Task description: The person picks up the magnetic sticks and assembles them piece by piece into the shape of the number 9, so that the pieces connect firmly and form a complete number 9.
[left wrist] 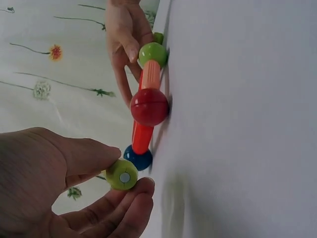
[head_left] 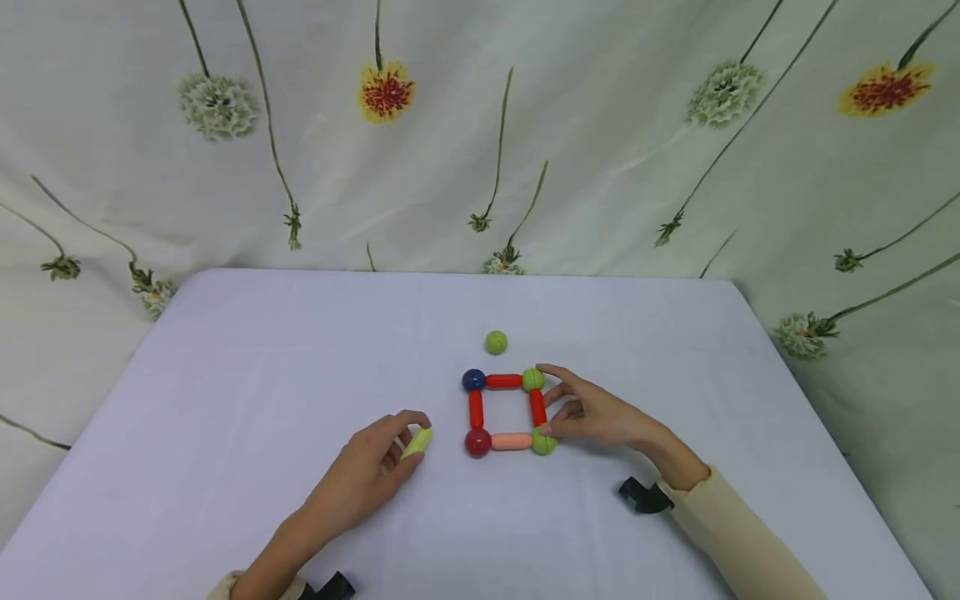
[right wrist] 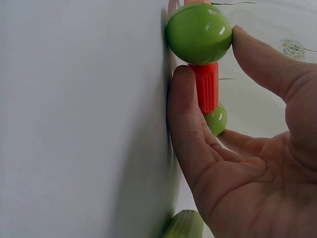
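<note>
Magnetic rods and balls form a square on the table. Its corners are a blue ball point(head_left: 474, 380), a dark red ball point(head_left: 477, 442) and two green balls, the far one point(head_left: 533, 379) and the near one point(head_left: 544, 442). Three sides are red rods; the near side is a pink rod point(head_left: 512, 442). My right hand point(head_left: 600, 412) holds the square's right side, thumb on the near green ball, index finger at the far one. Left of the square, my left hand point(head_left: 367, 467) pinches a yellow-green rod point(left wrist: 122, 174), its round metal end showing in the left wrist view.
A loose green ball point(head_left: 496, 342) lies beyond the square's far side. The white table point(head_left: 300, 350) ends at a flower-patterned curtain point(head_left: 600, 167). A yellow-green ribbed piece point(right wrist: 185, 225) is cut off at the bottom of the right wrist view.
</note>
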The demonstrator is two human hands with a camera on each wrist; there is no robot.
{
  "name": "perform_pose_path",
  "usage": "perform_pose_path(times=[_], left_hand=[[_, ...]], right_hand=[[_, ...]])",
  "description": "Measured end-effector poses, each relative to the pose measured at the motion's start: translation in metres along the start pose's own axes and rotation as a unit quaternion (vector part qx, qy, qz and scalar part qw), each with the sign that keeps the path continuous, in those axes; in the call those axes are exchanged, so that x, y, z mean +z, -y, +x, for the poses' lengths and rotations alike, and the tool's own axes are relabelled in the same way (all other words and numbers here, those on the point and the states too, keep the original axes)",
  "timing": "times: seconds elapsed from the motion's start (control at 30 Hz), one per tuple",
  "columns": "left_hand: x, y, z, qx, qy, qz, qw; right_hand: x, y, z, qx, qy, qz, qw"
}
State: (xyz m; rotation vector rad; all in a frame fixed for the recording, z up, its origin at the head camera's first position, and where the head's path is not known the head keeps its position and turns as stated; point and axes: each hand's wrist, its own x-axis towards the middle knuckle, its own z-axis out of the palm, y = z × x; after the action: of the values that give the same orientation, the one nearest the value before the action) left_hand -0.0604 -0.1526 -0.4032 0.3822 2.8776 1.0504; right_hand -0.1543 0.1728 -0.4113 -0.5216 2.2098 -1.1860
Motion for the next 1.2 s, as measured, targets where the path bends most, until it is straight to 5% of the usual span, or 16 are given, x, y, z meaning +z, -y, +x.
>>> perform_pose_path(times=[0.27,0.6,0.9,1.2], left_hand=[[0.010,-0.019,-0.002,-0.016,0.070,-0.086,0.9937],[0.030,-0.040,0.004,-0.016,0.156,-0.228,0.9610],[0.059,-0.057,0.011,0.004,0.167,-0.281,0.9450],[0.080,-0.069,0.020,-0.028,0.180,-0.360,0.9149]], right_hand=[[0.001,-0.002,0.002,0.009,-0.005,-0.003,1.000],[0.001,-0.001,0.001,-0.011,-0.003,0.000,1.000],[-0.001,-0.001,-0.001,-0.022,0.000,0.023,1.000],[0.000,0.000,0.000,-0.022,0.000,0.026,0.999]])
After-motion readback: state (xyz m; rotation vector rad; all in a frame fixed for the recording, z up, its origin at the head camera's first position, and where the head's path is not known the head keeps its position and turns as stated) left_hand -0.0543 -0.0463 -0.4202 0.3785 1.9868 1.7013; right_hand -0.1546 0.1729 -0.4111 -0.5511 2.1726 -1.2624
